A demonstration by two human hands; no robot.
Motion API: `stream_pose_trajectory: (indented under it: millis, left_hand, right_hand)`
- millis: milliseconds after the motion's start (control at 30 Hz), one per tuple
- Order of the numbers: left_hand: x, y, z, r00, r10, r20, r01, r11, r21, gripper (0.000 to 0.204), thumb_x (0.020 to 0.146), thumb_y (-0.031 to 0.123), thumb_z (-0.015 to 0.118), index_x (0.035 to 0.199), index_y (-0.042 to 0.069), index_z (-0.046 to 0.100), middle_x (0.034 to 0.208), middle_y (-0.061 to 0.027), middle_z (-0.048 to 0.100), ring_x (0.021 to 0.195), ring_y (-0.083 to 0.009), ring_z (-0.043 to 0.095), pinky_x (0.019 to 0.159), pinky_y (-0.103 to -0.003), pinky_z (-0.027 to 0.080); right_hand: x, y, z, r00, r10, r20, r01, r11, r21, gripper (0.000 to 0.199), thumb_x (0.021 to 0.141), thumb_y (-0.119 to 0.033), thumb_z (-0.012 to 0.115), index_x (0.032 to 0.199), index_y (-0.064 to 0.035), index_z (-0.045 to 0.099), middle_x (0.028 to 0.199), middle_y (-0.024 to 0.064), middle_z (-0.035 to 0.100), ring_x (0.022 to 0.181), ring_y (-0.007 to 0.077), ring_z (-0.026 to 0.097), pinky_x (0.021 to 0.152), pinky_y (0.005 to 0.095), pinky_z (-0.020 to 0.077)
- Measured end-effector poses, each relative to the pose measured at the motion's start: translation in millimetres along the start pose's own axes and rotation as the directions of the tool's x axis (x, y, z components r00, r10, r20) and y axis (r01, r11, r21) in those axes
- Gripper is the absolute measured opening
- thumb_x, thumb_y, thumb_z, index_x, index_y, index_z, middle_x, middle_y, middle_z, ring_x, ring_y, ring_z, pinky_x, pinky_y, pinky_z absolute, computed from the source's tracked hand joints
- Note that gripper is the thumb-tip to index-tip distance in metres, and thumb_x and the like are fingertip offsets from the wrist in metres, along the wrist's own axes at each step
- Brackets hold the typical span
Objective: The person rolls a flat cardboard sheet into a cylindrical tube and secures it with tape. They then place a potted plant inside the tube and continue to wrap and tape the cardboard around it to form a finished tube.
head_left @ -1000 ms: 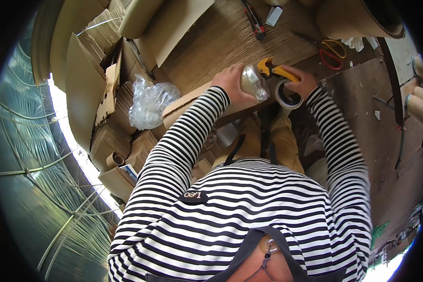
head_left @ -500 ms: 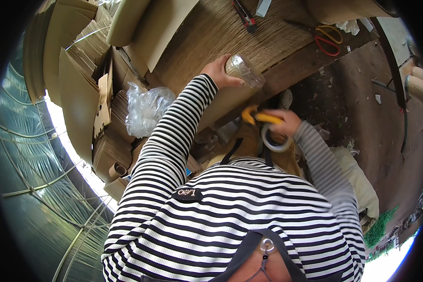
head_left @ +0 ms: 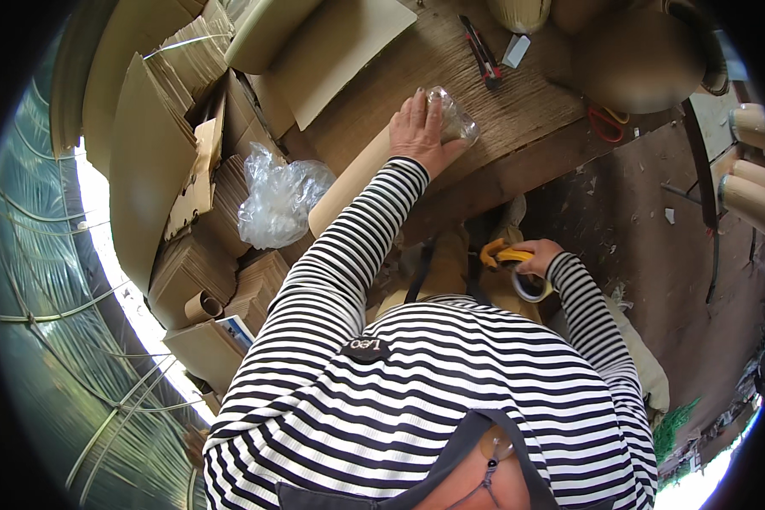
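A long brown cardboard tube (head_left: pixel 348 189) lies slantwise on the wooden bench, its far end covered in clear plastic (head_left: pixel 454 116). My left hand (head_left: pixel 420 134) grips it from above near that end, fingers over the top and thumb to the right. Lower and to the right, apart from the tube, my right hand (head_left: pixel 539 255) is closed around a yellow tape dispenser (head_left: pixel 503 253). A roll of tape (head_left: pixel 531 287) hangs below the fingers. My forearm hides part of the tube's near side.
A crumpled clear plastic bag (head_left: pixel 282 197) sits left of the tube beside stacked cardboard (head_left: pixel 197 263). On the bench (head_left: pixel 518 110) lie a red-and-black utility knife (head_left: pixel 482 53) and red-and-yellow scissors (head_left: pixel 608 123). A large cardboard cylinder (head_left: pixel 642 61) stands at the far right.
My left hand has shifted from the side of the wrapped end to over its top, and more of the tube shows. My right hand with the tape dispenser has moved slightly right and down.
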State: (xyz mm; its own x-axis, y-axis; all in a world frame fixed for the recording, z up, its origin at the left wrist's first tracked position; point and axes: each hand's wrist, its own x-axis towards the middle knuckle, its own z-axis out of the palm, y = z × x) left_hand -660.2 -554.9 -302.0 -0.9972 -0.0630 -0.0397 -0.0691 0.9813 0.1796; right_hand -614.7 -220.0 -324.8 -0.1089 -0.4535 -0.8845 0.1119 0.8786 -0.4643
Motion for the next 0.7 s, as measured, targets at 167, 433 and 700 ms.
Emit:
stream_pose_trajectory:
  millis: [167,433,700]
  left_hand:
    - [-53.7,-40.9,8.0,0.995,0.091,0.039,-0.092,0.994,0.05,0.084,0.086,0.047,0.073,0.156,0.015,0.038,0.163,-0.0229,0.028,0.15,-0.0434,0.025,0.121,-0.059,0.023]
    - [-210.3,-131.3,8.2,0.995,-0.072,0.076,0.079,0.992,-0.099,0.066,0.096,0.041,0.063,0.156,0.025,0.039,0.163,-0.021,0.028,0.152,-0.0425,0.023,0.122,-0.055,0.023]
    - [-270.1,-206.5,35.6,0.418,-0.889,0.187,0.765,0.233,-0.6,0.047,0.096,0.036,0.07,0.127,0.002,0.061,0.107,-0.0198,0.071,0.101,-0.0369,0.068,0.096,-0.044,0.052]
  right_hand:
    - [-35.5,19.0,5.1,0.979,0.094,-0.18,-0.063,0.984,0.169,0.065,0.078,-0.02,0.082,0.14,-0.0125,0.063,0.132,0.0137,0.068,0.117,0.0267,0.066,0.106,0.0312,0.0477]
    - [-65.8,-19.8,11.5,0.928,0.053,-0.368,0.052,0.962,0.27,0.068,0.079,-0.013,0.083,0.143,-0.0098,0.06,0.131,0.0142,0.069,0.112,0.0212,0.068,0.102,0.0285,0.0492]
    - [-52.8,-41.6,0.1,0.883,-0.065,-0.465,0.227,0.926,0.302,0.07,0.079,-0.014,0.083,0.144,-0.0067,0.058,0.133,0.0149,0.068,0.117,0.0206,0.066,0.103,0.0291,0.0484]
